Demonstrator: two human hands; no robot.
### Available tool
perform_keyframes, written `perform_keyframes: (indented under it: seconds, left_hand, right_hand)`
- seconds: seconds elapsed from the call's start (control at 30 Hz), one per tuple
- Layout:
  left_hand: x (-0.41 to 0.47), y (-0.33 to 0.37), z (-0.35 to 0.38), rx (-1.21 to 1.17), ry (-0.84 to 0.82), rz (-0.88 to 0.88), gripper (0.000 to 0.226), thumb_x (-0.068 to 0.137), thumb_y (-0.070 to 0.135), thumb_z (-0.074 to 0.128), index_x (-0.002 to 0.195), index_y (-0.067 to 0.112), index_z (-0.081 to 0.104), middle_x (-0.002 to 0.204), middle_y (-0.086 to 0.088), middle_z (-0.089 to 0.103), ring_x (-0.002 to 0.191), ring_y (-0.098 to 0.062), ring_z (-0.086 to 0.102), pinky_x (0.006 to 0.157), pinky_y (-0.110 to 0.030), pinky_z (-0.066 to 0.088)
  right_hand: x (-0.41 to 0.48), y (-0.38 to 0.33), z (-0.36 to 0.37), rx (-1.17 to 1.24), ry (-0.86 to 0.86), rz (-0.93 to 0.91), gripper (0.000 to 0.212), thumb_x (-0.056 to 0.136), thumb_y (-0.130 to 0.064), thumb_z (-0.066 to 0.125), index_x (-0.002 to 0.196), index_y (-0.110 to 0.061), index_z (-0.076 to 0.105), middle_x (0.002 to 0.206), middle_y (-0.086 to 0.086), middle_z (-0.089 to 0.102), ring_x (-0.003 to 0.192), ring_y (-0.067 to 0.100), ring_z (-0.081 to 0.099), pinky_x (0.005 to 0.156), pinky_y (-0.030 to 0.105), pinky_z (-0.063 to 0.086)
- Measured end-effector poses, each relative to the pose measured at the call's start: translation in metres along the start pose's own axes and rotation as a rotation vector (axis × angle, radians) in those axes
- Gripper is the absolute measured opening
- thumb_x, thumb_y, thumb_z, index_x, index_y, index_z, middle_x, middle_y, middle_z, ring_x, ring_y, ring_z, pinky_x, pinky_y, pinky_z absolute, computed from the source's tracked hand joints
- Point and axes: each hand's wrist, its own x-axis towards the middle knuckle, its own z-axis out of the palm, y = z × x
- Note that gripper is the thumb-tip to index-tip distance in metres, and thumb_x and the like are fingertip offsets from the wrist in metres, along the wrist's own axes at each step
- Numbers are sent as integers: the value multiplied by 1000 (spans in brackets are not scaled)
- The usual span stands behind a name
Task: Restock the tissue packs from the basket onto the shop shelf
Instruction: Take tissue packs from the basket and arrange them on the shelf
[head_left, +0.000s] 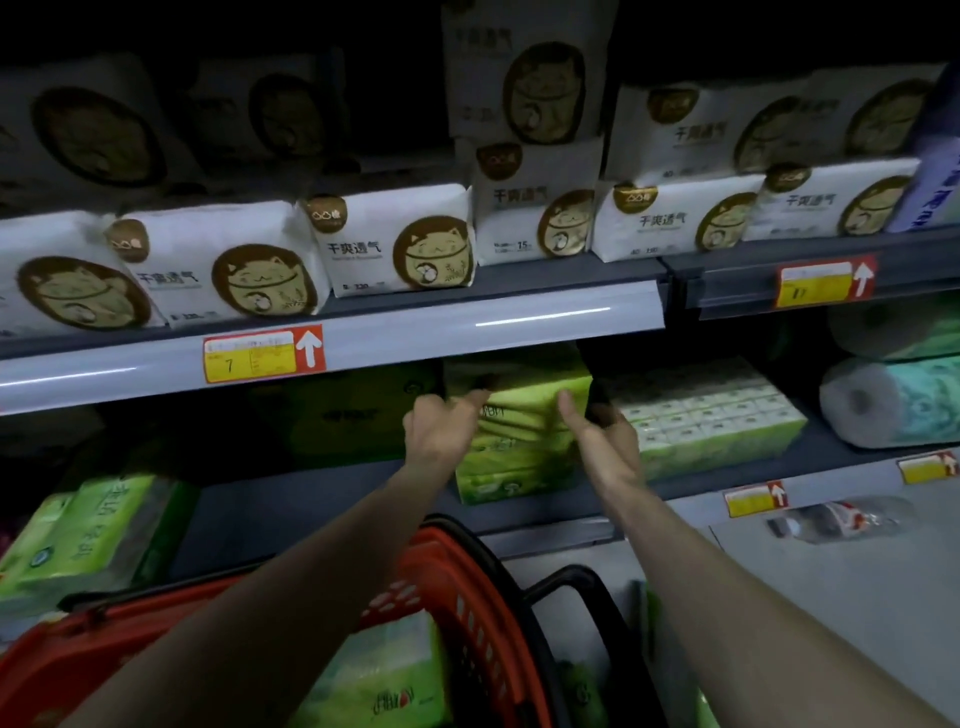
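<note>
I log both hands at frame centre — left hand (440, 434) and right hand (605, 447) grasping the green tissue pack (519, 421) by its sides on the middle shelf (311, 499); red basket (460, 597) lower centre

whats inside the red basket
One green tissue pack shows inside the red basket. The left forearm crosses over it, so the rest of the inside, and any packs beneath, cannot be seen.
</note>
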Motion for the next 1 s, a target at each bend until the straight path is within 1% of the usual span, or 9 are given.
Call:
perform_keyframes:
  seconds: [0.07, 0.13, 0.2, 0.27, 0.4, 0.5, 0.63, 0.87, 1.0]
  left_hand:
    - [-10, -5, -6, 237, -52, 55, 70, 74, 82, 67, 80, 12, 61, 98, -8, 65, 92, -26, 63, 88, -37, 54]
    - [-18, -11, -10, 519, -164, 54, 85, 63, 92, 64, 94, 13, 61, 107, -7, 61, 101, -28, 60, 92, -37, 51]
    - [-15, -20, -10, 756, -200, 63, 94, 60, 89, 69, 119, 16, 62, 122, -7, 60, 116, -31, 61, 100, -42, 51]
    - [-10, -26, -4, 843, -247, 131, 77, 74, 72, 73, 125, 15, 62, 128, -9, 59, 120, -33, 60, 101, -43, 52]
    - [8, -34, 18, 836, -548, 204, 50, 91, 57, 67, 121, 17, 74, 128, -8, 68, 119, -27, 62, 97, -34, 53]
    - [21, -38, 36, 882, -662, 223, 51, 96, 52, 63, 132, 17, 67, 134, -8, 64, 125, -27, 59, 102, -36, 50]
    - [41, -49, 48, 898, -532, 303, 41, 96, 46, 61, 126, 18, 67, 128, -9, 66, 116, -28, 62, 92, -37, 53]
    - [69, -59, 47, 905, -376, 400, 42, 95, 44, 61, 133, 27, 63, 135, -12, 64, 122, -34, 60, 96, -38, 52]
    - [83, -63, 49, 879, -349, 397, 43, 97, 37, 57, 139, 29, 60, 136, -13, 63, 123, -37, 60, 97, -40, 51]
  right_hand:
    - [-2, 13, -3, 90, 74, 22, 49, 92, -50, 76, 116, -7, 74, 110, 5, 77, 112, 25, 68, 108, 42, 52]
    - [-8, 28, 0, 126, 60, 131, 68, 83, -68, 75, 113, -7, 73, 112, 7, 74, 114, 30, 68, 107, 46, 52]
    - [-10, 43, 3, 252, -33, 332, 100, 71, -87, 68, 128, -5, 69, 129, 18, 71, 122, 43, 65, 110, 56, 51]
    - [-11, 49, 5, 453, -123, 500, 87, 96, -74, 48, 146, -3, 56, 150, 34, 51, 144, 52, 42, 123, 59, 35]
    - [4, 53, 9, 630, -166, 609, 70, 103, -68, 36, 124, -9, 68, 116, 27, 69, 131, 45, 58, 118, 63, 39]
    - [9, 45, 22, 718, -194, 565, 65, 102, -71, 37, 113, -18, 72, 104, 24, 75, 108, 42, 68, 94, 68, 55]
    - [20, 52, 38, 752, -221, 554, 71, 99, -73, 40, 122, -13, 69, 103, 20, 79, 99, 36, 74, 71, 51, 67]
    - [58, 55, 68, 616, -219, 514, 78, 95, -78, 43, 140, -17, 64, 125, 21, 74, 117, 38, 72, 109, 56, 52]
    - [71, 59, 81, 551, -139, 510, 46, 110, -55, 37, 128, -22, 64, 113, 14, 74, 87, 27, 72, 70, 37, 61]
